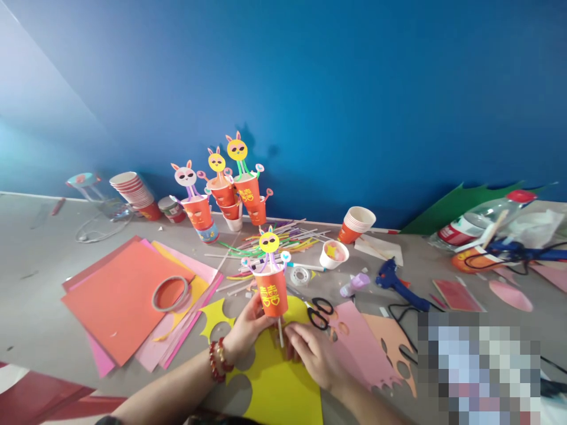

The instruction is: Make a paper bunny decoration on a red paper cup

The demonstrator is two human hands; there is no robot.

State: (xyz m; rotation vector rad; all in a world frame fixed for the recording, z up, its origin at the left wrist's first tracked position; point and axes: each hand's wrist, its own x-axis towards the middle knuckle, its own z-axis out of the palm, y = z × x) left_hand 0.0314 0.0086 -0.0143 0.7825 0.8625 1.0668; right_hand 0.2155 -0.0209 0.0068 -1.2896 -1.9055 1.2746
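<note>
My left hand (252, 327) is closed around the lower part of an orange-red paper cup (272, 295) with gold characters. A yellow bunny face (269, 242) stands above its rim on purple stems, with small heart-marked paws at either side. A white stick (280, 332) sticks out below the cup. Close beside this stick is my right hand (308, 351), its fingers curled and slightly blurred. What they hold, if anything, is hidden. Under both hands lies a yellow sheet (283, 389) with round cut-outs.
Several bunny cups (197, 212) stand near the blue wall. Behind my hands lie loose pipe cleaners (292, 239). Scissors (319, 313), a glue gun (398, 286) and pink cut paper (358, 345) are to the right. A tape roll (170, 293) rests on coloured sheets (119, 307) at left.
</note>
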